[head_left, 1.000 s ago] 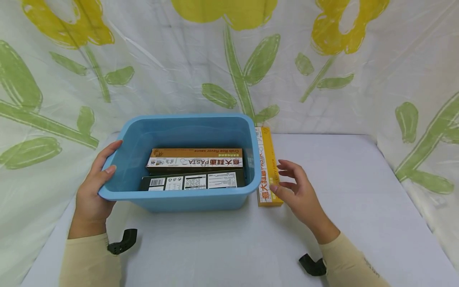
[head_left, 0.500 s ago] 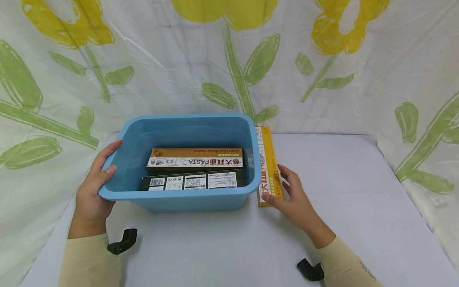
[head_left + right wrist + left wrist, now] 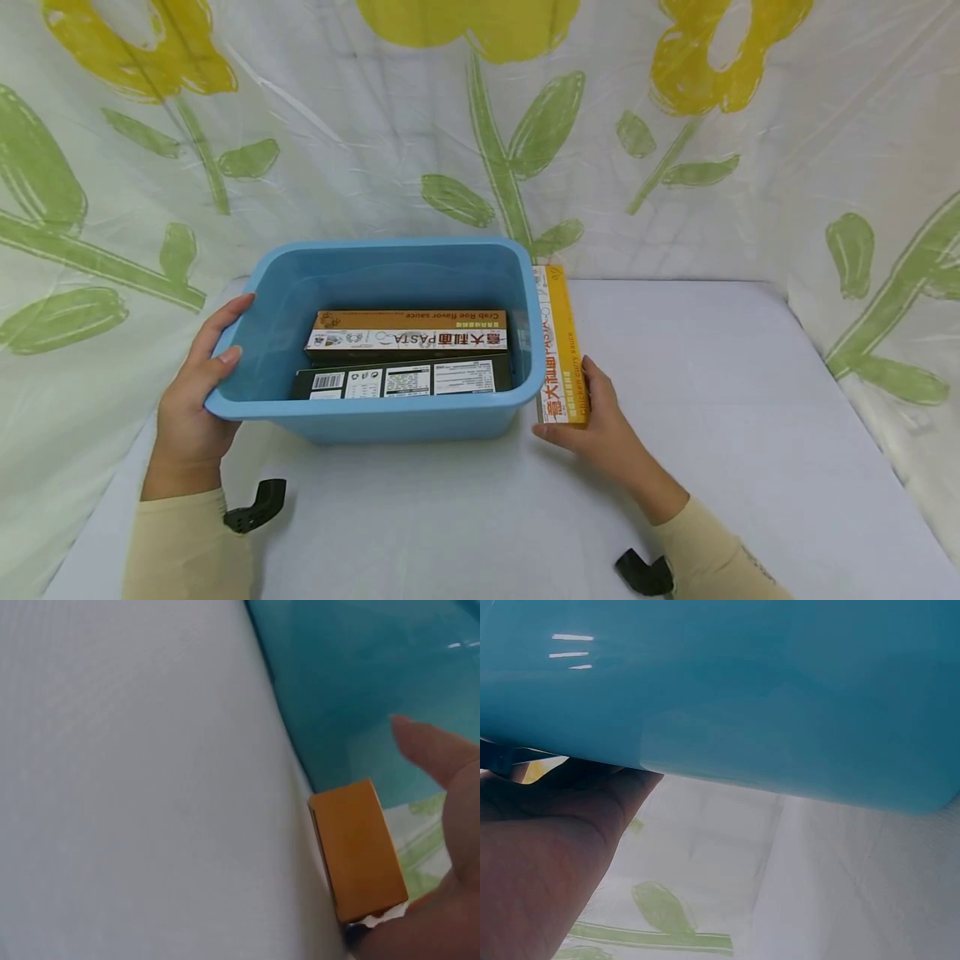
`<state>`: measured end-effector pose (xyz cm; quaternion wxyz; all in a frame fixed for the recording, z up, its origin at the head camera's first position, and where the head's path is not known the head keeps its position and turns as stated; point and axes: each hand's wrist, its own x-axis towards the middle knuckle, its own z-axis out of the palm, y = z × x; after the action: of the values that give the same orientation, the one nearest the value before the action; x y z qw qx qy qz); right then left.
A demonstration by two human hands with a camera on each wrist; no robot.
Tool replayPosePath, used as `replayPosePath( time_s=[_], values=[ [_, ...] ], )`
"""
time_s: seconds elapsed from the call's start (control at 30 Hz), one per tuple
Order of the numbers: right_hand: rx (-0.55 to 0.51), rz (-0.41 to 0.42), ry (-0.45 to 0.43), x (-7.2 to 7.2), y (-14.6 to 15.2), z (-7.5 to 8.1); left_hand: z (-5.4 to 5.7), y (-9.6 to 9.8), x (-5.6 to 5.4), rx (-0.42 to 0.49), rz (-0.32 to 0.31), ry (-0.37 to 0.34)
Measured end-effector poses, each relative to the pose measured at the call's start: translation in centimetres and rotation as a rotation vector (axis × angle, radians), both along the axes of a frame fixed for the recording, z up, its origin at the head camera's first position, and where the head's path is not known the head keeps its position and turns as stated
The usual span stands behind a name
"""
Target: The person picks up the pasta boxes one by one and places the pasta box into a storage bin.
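Note:
My left hand (image 3: 197, 392) grips the left rim of a light blue plastic basin (image 3: 397, 425), thumb inside and fingers mostly hidden beyond the rim. The left wrist view shows the basin wall (image 3: 742, 697) above this hand. To the basin's right lies a long yellow and white pasta box (image 3: 561, 350). My right hand (image 3: 603, 425) holds its near end, fingers curled at the right side and thumb across the near end. In the right wrist view, the box's orange end (image 3: 358, 851) shows beside the fingers, while the thumb (image 3: 431, 746) stretches toward the basin.
Inside the basin lie a brown and white pasta box (image 3: 408, 331) and a black box (image 3: 405, 379) with white label panels. A white cloth covers the table (image 3: 420, 525). Behind hangs a flower-print curtain (image 3: 337, 150). A black curved piece sits at each wrist.
My right hand has moved down and left, its thumb passing from above the yellow box to its near end. The box's near end has shifted slightly. My left hand stays on the basin.

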<state>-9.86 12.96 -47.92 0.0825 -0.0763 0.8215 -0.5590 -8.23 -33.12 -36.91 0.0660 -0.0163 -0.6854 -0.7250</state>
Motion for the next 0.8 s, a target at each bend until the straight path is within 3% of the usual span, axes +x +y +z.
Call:
replayPosePath(
  time_s=[0.3,0.8],
  values=[
    [0.046,0.025,0.047,0.0,-0.5,-0.9,0.0,0.0,0.0,-0.003,0.003,0.001],
    [0.146,-0.025,0.102,0.3,-1.0,-1.3,-0.1,-0.1,0.0,0.005,0.003,-0.002]
  ],
)
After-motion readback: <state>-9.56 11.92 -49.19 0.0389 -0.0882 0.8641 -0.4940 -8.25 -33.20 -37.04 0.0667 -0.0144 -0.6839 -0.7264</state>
